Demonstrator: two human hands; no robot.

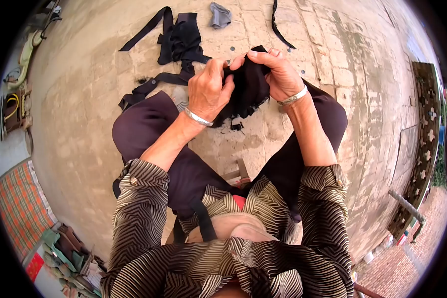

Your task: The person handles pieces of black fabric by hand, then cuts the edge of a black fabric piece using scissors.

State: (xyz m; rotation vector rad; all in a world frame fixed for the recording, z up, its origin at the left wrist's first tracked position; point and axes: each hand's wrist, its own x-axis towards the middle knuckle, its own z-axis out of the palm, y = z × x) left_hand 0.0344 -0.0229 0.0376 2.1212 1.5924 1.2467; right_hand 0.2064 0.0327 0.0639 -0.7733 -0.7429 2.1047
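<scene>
Between my knees hangs a piece of black cloth with a frayed lower edge. My left hand pinches its upper left side, thumb against the fingers. On the other side my right hand grips the top edge, its thumb laid along the cloth. Both hands are closed and near each other at the fabric's top. Whether a small tool is hidden in the fingers cannot be made out. Past my left hand, black fabric pieces and strips lie on the ground.
A grey cloth and a thin black strip lie farther out on the paved ground. A wooden stool part shows between my legs. At far left is a checked cloth; a low patterned wall runs along the right.
</scene>
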